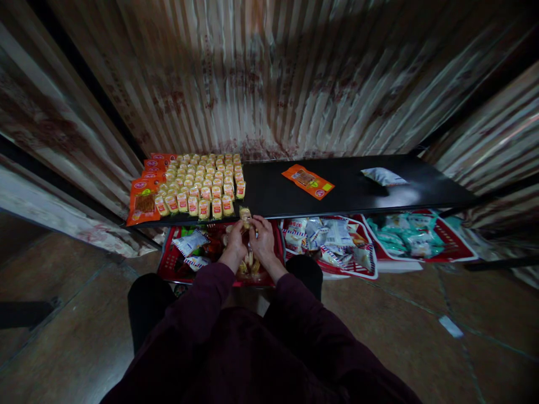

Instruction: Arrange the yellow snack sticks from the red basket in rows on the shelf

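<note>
At the front edge of the black shelf (269,193), my left hand (234,247) and my right hand (263,242) come together. Their fingertips are closed around a small yellow wrapped snack cake (245,213), partly covered by the fingers. Rows of similar wrapped snack cakes (204,209) stand on the left part of the shelf, just beyond my left hand. Below my hands is a red basket (168,264) with more small yellow snacks and some white-and-blue packets (191,242). My forearms hide part of its contents.
Orange packets (143,201) line the shelf's left end. Another orange packet (309,180) and a whitish packet (384,177) lie farther right. Two more red baskets hold white packets (337,233) and teal packets (406,233). Pleated curtain (269,84) hangs behind.
</note>
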Available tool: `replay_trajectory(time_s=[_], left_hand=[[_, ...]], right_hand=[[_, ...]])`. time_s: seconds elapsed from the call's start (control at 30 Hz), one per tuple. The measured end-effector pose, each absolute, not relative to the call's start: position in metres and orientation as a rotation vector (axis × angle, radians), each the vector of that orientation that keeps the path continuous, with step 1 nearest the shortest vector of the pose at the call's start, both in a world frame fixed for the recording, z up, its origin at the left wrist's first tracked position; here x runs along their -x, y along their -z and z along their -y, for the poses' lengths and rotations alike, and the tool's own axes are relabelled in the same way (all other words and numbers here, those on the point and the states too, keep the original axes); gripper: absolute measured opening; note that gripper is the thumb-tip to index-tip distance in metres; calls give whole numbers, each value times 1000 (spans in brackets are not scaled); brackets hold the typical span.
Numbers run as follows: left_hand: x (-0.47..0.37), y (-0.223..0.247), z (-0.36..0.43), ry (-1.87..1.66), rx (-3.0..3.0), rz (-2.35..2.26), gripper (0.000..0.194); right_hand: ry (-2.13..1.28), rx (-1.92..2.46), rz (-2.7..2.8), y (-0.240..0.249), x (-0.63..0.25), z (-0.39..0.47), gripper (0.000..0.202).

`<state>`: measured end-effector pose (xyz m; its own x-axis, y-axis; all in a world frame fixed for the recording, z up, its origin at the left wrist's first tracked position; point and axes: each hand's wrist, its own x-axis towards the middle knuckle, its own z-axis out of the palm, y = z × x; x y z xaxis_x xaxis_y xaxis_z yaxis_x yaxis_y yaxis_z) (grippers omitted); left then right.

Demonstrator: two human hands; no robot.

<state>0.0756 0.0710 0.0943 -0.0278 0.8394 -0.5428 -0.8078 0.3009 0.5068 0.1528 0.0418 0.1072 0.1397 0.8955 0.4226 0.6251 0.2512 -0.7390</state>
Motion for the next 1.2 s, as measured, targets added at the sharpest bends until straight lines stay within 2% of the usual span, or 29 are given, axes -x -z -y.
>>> replay_trajectory(time_s=[0.4, 0.67, 0.87, 1.2], left_hand=[[-69, -99, -69, -1380, -228, -1044, 39], [-73, -96, -73, -1400, -353, -1213, 37], [-72, -95, -74, -1409, -400, -1151, 27], [-71, -90, -78, -1490, -429, -1138, 33]], right_hand=[[-410, 1470, 1656, -96, -152, -50, 35], [-600, 1498, 1556, -96, -151, -57, 37], [-744, 1536, 1450, -100, -155, -61, 40], [-763, 1501, 1345, -102, -151, -66, 44]])
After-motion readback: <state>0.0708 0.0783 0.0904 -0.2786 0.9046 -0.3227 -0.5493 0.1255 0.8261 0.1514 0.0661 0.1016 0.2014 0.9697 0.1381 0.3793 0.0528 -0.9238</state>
